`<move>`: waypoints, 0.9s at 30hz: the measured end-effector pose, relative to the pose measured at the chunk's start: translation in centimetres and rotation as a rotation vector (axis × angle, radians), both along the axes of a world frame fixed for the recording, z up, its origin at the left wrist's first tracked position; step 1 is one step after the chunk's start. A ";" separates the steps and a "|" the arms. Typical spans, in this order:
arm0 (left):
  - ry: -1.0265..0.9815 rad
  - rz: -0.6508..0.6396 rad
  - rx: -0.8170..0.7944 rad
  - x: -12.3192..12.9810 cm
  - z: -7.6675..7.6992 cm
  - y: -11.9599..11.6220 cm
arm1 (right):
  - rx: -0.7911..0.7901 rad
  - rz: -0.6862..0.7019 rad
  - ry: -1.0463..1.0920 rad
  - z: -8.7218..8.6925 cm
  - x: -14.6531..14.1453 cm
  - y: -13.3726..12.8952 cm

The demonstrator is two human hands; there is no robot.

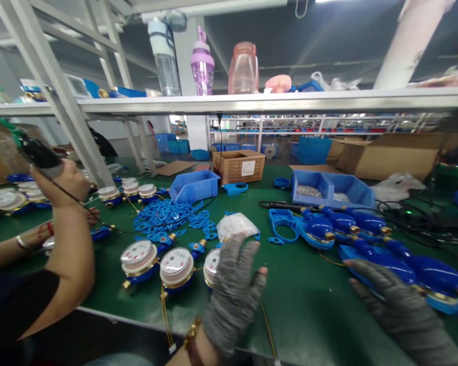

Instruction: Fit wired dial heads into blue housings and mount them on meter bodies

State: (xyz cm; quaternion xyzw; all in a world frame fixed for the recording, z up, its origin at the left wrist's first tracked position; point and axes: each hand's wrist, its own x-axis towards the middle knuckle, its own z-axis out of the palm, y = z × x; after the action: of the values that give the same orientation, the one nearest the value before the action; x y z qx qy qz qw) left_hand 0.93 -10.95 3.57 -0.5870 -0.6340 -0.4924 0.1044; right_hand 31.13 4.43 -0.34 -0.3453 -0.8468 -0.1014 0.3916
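Closest to my view, the left hand, in a grey knit fingerless glove with a gold-beaded bracelet at the wrist, hangs over the green desk. Its fingers are spread wide, pinching nothing. Right behind them, partly hidden, sits a round white-dialled blue water meter, with two matching meters with brass fittings just to its left and thin yellow wires running from them.

The right hand, in the same grey glove, lies across the edge of a row of glossy blue meter bodies. Its fingers look straight and close together, holding nothing, though I can't tell whether they touch the blue plastic.

At far left, a co-worker's bare forearm lifts a black corded hand tool, and another forearm with a bangle reaches in behind it.

Further on lie a heap of blue plastic loops, a white plastic bag and a blue divided tray of small metal parts. Beyond them, a white shelf carries a lilac water bottle and a pink plastic jar.
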 end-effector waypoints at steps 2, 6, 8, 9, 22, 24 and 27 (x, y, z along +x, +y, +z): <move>-0.164 0.067 -0.077 -3.8 -0.3 0.0 | -0.043 0.076 -0.025 0.2 -5.3 -1.0; -0.341 -0.048 -0.199 -6.8 -0.2 0.4 | -0.290 -0.038 -0.195 0.3 -12.6 1.6; -0.373 -0.089 -0.209 -6.4 -0.5 -0.1 | -0.338 -0.105 -0.230 0.0 -14.6 3.6; -0.387 -0.103 -0.204 -5.9 -0.9 -0.5 | -0.349 -0.128 -0.240 -0.2 -15.2 4.6; -0.670 -0.430 -0.236 6.4 -1.8 1.0 | -0.258 -0.142 -0.188 2.1 -13.9 6.6; -0.702 -0.437 -0.241 6.3 -1.2 1.9 | -0.220 -0.125 -0.161 3.6 -12.8 5.0; -0.865 -0.421 -0.227 4.7 0.1 3.4 | -0.094 -0.066 -0.102 5.2 -11.1 1.2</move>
State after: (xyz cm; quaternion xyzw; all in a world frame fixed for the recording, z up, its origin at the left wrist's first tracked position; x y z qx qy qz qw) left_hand 5.67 -7.57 3.64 -0.4519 -0.5366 -0.6293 -0.3345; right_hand 20.01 5.60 4.85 -0.3854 -0.8576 -0.0920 0.3280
